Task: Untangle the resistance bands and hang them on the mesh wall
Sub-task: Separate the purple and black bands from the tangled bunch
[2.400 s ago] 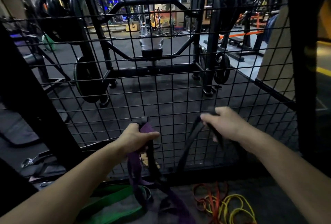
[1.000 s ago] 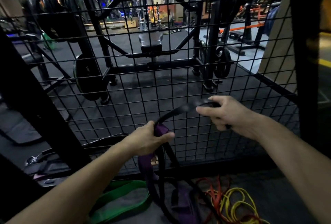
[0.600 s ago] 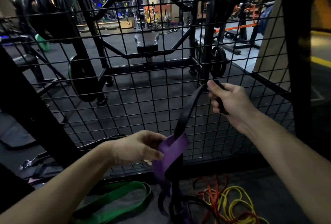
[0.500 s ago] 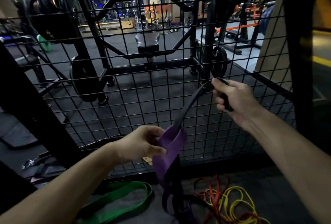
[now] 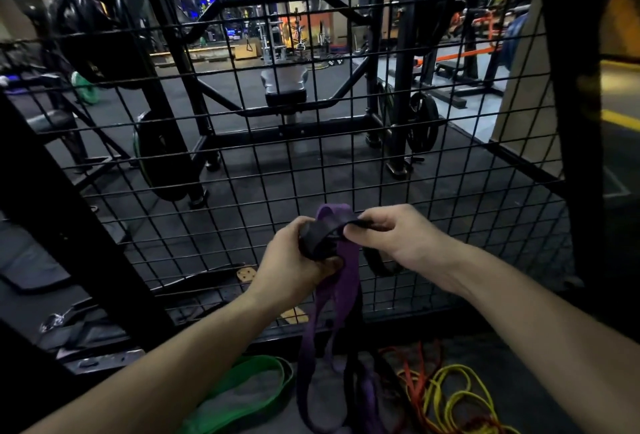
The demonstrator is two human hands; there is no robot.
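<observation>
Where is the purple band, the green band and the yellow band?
purple band [image 5: 346, 281], head view, the strip hanging below the hands.
green band [image 5: 242, 385], head view, its upper curve on the floor.
yellow band [image 5: 464, 395], head view, a floor loop.

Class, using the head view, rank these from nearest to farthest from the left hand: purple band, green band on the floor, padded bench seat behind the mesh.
From the left hand:
1. Purple band, gripped in it.
2. Green band, on the floor below.
3. Padded bench seat, beyond the mesh.
</observation>
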